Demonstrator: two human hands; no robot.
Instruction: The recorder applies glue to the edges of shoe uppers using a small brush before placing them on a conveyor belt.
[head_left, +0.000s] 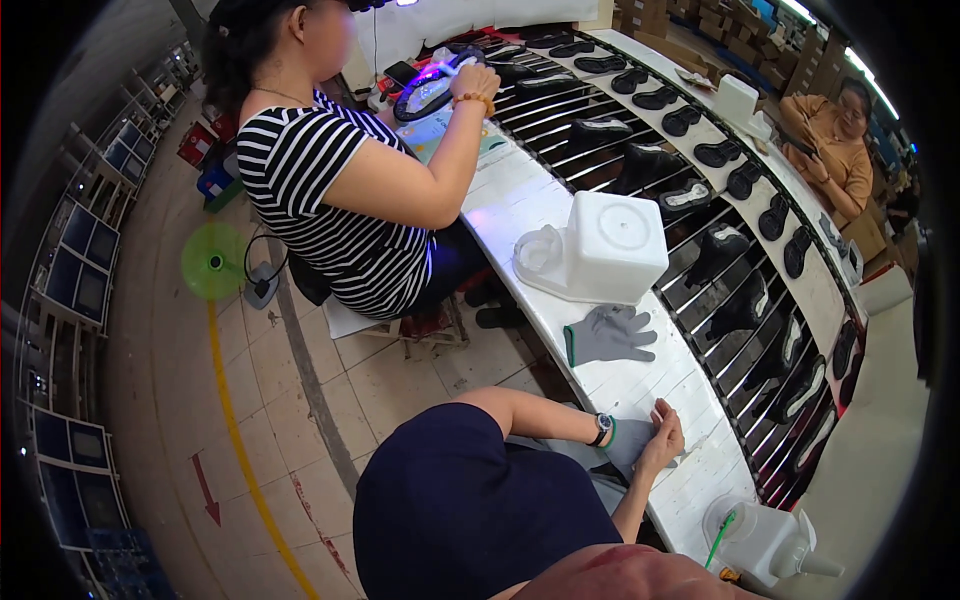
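My left hand (626,446), with a dark-faced watch (602,428) at the wrist, is inside a grey work glove with a green cuff. Its fingers are mostly hidden behind my other hand. My right hand (661,441) is bare and closed over the finger end of that glove, above the near part of the white bench (690,400). A second grey glove (612,336) with a green cuff lies flat on the bench, farther off and touched by neither hand. Just beyond it stands a white plastic container (612,245) with a round cup part on its left side.
Along the bench runs a roller conveyor (720,290) carrying several black shoe uppers; black soles (717,152) line the shelf beyond. A white bottle (765,540) with a green-handled brush stands near right. A co-worker in stripes (350,190) sits at left; another person (835,145) is across the conveyor.
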